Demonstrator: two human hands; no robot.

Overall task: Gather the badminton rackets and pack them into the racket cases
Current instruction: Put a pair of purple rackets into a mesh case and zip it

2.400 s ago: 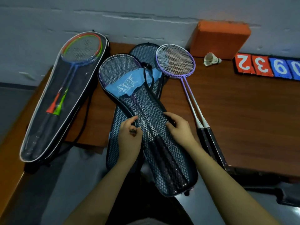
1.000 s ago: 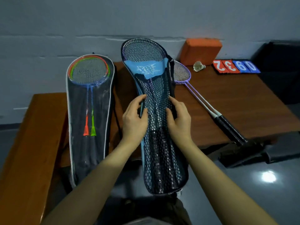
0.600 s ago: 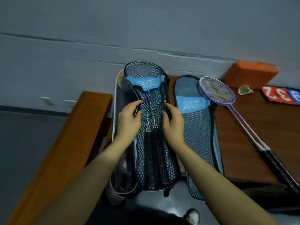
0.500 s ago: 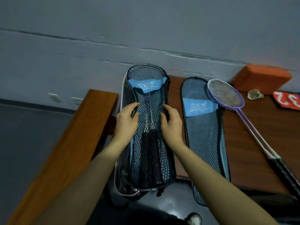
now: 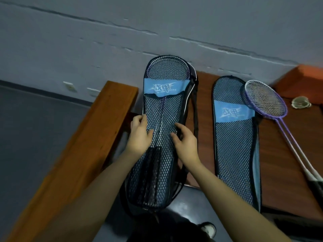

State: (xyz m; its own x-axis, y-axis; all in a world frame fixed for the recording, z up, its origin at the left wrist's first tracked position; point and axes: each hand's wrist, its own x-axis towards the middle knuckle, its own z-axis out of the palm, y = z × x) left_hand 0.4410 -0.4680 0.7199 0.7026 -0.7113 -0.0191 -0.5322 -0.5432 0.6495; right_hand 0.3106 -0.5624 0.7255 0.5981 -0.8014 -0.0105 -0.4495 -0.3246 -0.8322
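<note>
We see a dim, bluish scene with flat, even light and no hard shadows. A soft pale glare sits on the dark glossy floor [image 5: 185,206] near the bottom of the view, perhaps from a lamp overhead. The wide lens bends the wall [image 5: 122,32] and its cracks into slanting curves toward the edges. The whole view is slightly soft, and the forearms at the bottom smear into blur, as does the shuttlecock [image 5: 301,102].
</note>
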